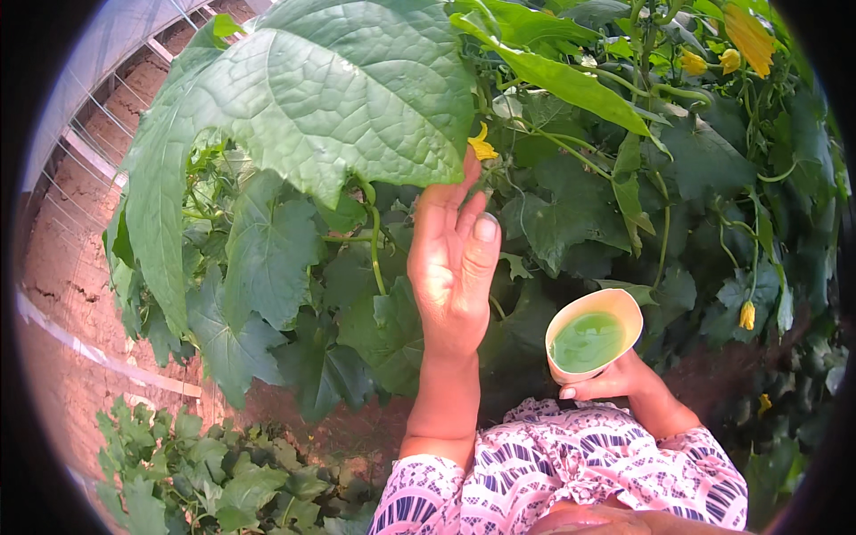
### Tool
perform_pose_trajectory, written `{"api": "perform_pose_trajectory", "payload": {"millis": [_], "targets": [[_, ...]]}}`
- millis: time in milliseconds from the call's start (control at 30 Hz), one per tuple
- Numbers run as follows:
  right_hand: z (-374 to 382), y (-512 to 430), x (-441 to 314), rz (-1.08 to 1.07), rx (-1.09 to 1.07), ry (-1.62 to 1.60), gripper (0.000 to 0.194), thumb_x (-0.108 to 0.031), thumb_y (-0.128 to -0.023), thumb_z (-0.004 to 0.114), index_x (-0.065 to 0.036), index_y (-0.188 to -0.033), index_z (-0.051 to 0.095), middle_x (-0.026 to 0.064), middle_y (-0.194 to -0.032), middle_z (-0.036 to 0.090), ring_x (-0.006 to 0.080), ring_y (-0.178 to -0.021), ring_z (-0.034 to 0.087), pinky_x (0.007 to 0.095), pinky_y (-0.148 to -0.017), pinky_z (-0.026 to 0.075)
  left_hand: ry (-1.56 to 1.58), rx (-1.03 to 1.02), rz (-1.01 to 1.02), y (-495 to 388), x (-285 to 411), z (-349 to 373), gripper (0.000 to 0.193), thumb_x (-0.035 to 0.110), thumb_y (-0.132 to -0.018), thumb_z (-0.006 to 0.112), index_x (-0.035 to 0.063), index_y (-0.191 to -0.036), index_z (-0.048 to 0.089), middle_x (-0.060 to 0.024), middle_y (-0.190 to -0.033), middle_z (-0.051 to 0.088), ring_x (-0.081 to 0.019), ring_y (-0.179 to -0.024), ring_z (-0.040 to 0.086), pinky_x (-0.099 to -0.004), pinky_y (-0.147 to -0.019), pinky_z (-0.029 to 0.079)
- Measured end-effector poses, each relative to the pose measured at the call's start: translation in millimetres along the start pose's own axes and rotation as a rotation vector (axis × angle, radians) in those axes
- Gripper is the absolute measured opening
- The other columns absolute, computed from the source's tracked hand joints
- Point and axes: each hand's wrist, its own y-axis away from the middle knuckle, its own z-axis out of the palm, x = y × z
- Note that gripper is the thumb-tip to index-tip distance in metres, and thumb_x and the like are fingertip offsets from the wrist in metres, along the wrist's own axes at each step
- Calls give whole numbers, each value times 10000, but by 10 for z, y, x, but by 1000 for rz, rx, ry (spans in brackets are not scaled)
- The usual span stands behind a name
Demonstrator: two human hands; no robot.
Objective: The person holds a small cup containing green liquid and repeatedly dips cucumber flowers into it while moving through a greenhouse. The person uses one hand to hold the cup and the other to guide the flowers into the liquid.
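My left hand (455, 261) is raised among the vines, palm turned partly up, its fingertips hidden behind the edge of a large green leaf (321, 100). Close to those fingers is a small yellow flower (483, 144); whether they touch it is unclear. Lower right, my right hand (605, 380) holds a cream-coloured cup (632, 314) from below and the side. Green liquid (588, 341) is in the cup, whose opening faces the camera.
Dense vines with broad leaves (568, 207) hang in front of me. More yellow flowers (750, 40) are at the upper right, and one hangs lower down (747, 315). Low plants (227, 481) grow at the bottom left, beside an earthen wall (73, 247) with a metal frame.
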Motion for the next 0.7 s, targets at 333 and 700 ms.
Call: {"api": "perform_pose_trajectory", "payload": {"millis": [333, 700], "targets": [[1061, -405, 247, -8, 132, -80, 671, -187, -635, 870, -20, -1196, 541, 125, -1076, 627, 238, -1042, 595, 378, -884, 473, 103, -153, -56, 572, 775, -1458, 474, 274, -917, 652, -61, -1236, 550, -237, -1307, 526, -321, -1250, 515, -392, -1029, 425], [1810, -457, 219, 51, 281, -33, 751, -130, -610, 894, -4, -1248, 518, 130, -1104, 631, 240, -1042, 609, 381, -872, 507, 211, -112, 40, -329, 338, -2033, 769, 135, -958, 546, 76, -1541, 47, -200, -1535, 254, -302, -1338, 385, -395, -1078, 316]]}}
